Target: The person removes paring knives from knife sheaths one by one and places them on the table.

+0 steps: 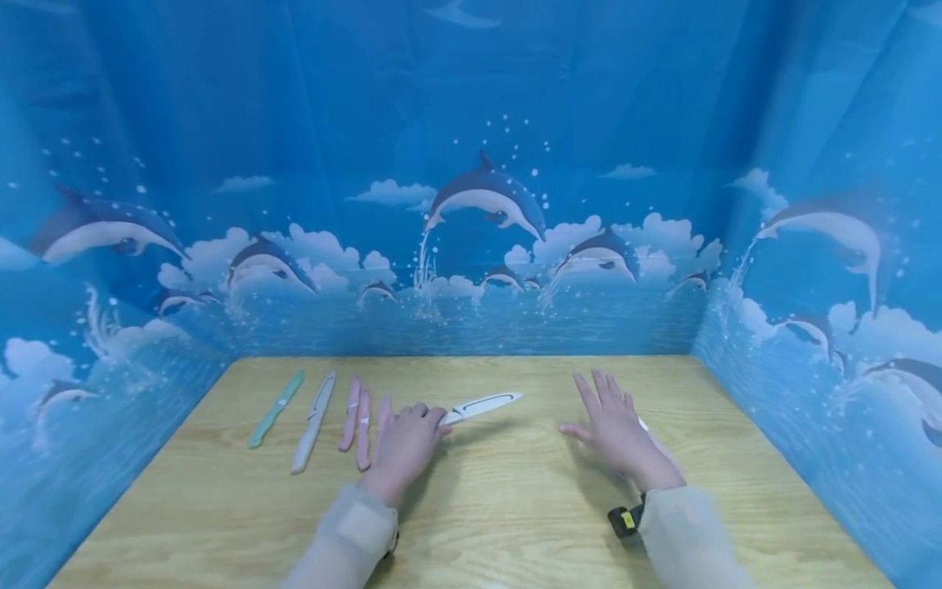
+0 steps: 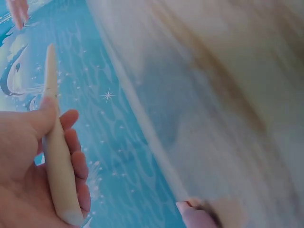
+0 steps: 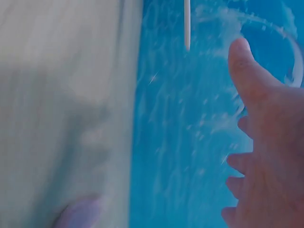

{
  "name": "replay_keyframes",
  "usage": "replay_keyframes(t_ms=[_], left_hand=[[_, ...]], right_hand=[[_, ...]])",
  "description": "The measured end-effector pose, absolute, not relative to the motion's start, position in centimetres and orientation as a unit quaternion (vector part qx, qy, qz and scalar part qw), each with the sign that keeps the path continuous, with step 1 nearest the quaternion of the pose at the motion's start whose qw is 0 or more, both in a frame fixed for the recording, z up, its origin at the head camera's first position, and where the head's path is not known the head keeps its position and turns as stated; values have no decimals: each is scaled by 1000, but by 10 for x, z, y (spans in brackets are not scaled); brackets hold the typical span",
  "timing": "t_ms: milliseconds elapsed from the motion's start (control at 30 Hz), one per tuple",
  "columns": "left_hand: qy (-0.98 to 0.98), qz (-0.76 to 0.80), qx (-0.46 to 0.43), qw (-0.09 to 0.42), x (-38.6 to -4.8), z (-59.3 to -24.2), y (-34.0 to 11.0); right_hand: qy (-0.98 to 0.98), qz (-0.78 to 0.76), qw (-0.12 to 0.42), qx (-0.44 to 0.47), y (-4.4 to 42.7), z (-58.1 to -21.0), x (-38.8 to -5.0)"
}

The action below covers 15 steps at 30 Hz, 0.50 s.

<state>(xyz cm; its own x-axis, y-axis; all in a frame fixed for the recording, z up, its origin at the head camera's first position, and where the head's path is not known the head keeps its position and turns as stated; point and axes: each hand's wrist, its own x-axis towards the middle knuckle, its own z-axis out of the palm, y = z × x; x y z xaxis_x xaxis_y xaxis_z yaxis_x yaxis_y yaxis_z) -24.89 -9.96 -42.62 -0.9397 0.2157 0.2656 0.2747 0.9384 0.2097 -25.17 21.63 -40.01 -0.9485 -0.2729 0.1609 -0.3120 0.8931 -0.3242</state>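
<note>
My left hand [image 1: 409, 442] grips a pale knife [image 1: 482, 406] by its handle, above the table, its white blade pointing right. In the left wrist view the fingers and thumb wrap the cream handle [image 2: 61, 175]. My right hand [image 1: 614, 425] is held over the right part of the table with fingers spread and nothing in it. In the right wrist view its thumb [image 3: 244, 59] stands away from the fingers, and a thin pale tip [image 3: 187, 28] shows at the top. A small white object [image 1: 643, 424] is mostly hidden behind the right hand.
Left of my left hand lie a green knife [image 1: 276, 409], a white knife [image 1: 315, 421] and slim pink pieces [image 1: 350, 413], one partly hidden by the hand. The wooden table [image 1: 500, 532] is walled by a blue dolphin curtain [image 1: 353, 327] at the back and sides.
</note>
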Motion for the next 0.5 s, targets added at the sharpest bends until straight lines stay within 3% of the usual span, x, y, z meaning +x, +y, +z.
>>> replay_keyframes(t_ms=[500], left_hand=[[-954,-123,-205,180,-236,-407,-96]], right_hand=[[-953,128,97,257,159,-392,-250]])
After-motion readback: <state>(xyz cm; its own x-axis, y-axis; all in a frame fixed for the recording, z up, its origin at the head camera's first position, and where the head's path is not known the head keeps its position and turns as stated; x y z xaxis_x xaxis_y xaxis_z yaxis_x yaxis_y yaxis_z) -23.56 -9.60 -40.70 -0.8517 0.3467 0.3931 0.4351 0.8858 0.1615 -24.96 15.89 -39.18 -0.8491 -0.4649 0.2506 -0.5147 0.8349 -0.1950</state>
